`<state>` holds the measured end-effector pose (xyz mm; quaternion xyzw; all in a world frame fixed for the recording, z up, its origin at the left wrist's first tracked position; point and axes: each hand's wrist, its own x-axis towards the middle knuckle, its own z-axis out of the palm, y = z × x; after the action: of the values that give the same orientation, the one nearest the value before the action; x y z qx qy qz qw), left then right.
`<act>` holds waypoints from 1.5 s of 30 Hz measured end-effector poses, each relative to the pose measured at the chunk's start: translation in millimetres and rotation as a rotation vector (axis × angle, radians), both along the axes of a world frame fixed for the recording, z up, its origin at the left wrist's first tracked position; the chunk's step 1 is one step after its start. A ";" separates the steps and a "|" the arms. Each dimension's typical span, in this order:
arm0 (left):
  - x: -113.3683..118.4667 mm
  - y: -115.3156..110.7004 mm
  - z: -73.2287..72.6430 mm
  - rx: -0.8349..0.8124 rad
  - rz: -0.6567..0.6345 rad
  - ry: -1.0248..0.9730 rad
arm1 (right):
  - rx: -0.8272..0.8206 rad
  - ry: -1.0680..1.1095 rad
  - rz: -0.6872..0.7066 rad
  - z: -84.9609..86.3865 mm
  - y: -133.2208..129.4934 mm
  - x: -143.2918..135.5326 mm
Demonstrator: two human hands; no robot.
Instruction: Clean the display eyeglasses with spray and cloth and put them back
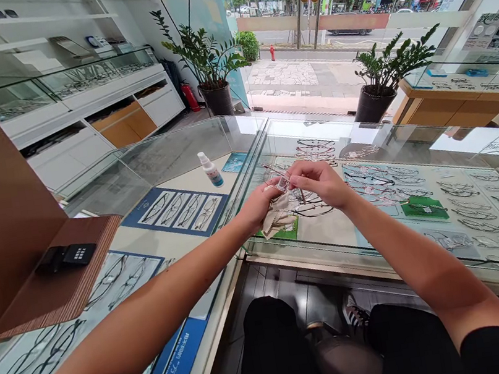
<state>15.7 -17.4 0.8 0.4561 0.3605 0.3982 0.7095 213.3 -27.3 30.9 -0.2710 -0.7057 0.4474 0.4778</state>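
Note:
Over the glass display counter (313,234), both my hands are at a pair of eyeglasses (283,183) with clear lenses and a thin dark temple. My left hand (259,204) is closed on the eyeglasses from the left, with a beige cloth (277,219) bunched under its fingers and hanging down. From the right, my right hand (318,182) pinches the frame, its fingers bent and close to the left fingertips. Parts of the frame are hidden by my fingers. Beneath the glass, rows of spectacle frames (370,178) lie right behind my hands.
A white spray bottle (210,169) stands on the left counter near a blue printed card (178,209). Farther left, a brown folded board (10,216) carries a small black box (79,254). Potted plants (217,95) stand by the window. My knees (273,346) are below the counter edge.

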 end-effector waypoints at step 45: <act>-5.1 -4.2 7.7 0.126 0.015 -0.036 | -0.153 -0.055 -0.179 -12.8 13.7 0.8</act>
<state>10.6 -21.6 8.5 0.4899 0.3253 0.4336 0.6827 214.1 -13.6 18.1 -0.3804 -0.6554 0.4480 0.4744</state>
